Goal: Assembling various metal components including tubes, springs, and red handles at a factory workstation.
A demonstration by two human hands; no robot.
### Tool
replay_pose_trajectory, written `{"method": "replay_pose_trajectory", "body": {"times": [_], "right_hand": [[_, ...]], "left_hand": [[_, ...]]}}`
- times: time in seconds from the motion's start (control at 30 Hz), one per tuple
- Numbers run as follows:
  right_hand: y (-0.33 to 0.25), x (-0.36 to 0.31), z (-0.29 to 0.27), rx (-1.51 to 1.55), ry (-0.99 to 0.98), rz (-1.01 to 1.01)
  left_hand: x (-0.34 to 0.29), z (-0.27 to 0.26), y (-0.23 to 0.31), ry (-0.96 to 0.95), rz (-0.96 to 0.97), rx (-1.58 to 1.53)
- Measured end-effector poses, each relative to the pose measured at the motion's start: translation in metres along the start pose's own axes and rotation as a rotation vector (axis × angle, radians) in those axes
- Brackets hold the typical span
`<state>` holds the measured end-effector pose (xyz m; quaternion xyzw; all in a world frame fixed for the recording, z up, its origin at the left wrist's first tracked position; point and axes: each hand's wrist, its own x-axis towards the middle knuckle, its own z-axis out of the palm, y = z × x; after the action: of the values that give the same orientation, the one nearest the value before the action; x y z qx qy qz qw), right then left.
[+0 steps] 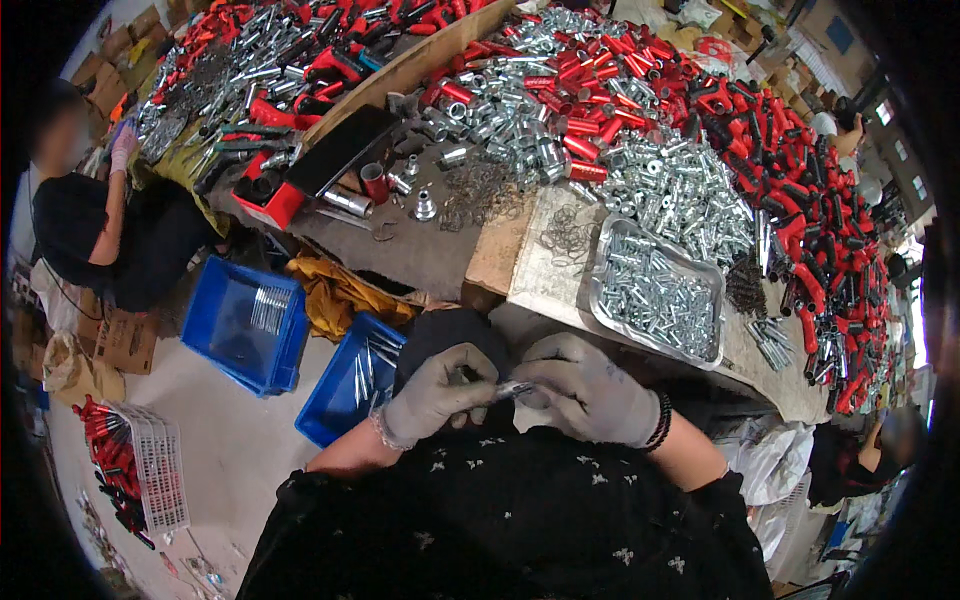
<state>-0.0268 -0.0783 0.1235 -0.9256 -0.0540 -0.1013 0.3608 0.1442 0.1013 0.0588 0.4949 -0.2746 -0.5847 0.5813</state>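
Note:
Both my hands wear pale grey work gloves and meet close to my chest. Between them is a small shiny metal part [513, 389], mostly covered by the fingers, so its exact kind does not show. My left hand [440, 395] pinches one end of it. Wrapped about the other end are the fingers of my right hand [585, 388], which has a dark beaded bracelet at the wrist. Just beyond my right hand, a metal tray [722, 345] heaped with small silver pins rests on the bench. A blue bin [330, 405] holding slim metal rods stands left of my left hand.
Red and chrome cylinders [590, 130] and red-black tool handles [800, 200] pile across the bench. A wooden board [400, 70] divides the heaps. On the floor are another blue bin [225, 345] and a white basket [160, 465]. A co-worker [100, 215] sits at the left.

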Motion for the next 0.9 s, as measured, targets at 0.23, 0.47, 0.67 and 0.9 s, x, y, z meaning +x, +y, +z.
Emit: {"method": "replay_pose_trajectory", "body": {"times": [0.23,0.47,0.67,0.9], "right_hand": [[0.028,-0.036,0.007,0.209,0.210,0.077],[0.028,-0.079,0.028,0.013,0.089,0.418],[0.065,-0.111,-0.119,-0.330,0.532,0.835],[0.254,-0.170,-0.279,-0.713,0.785,1.360]], "left_hand": [[0.020,0.006,0.005,-0.097,-0.154,0.175],[0.038,0.026,-0.009,-0.165,-0.251,0.234],[0.056,0.035,-0.011,-0.053,-0.203,0.289],[0.067,0.037,-0.023,0.046,-0.149,0.234]]}}
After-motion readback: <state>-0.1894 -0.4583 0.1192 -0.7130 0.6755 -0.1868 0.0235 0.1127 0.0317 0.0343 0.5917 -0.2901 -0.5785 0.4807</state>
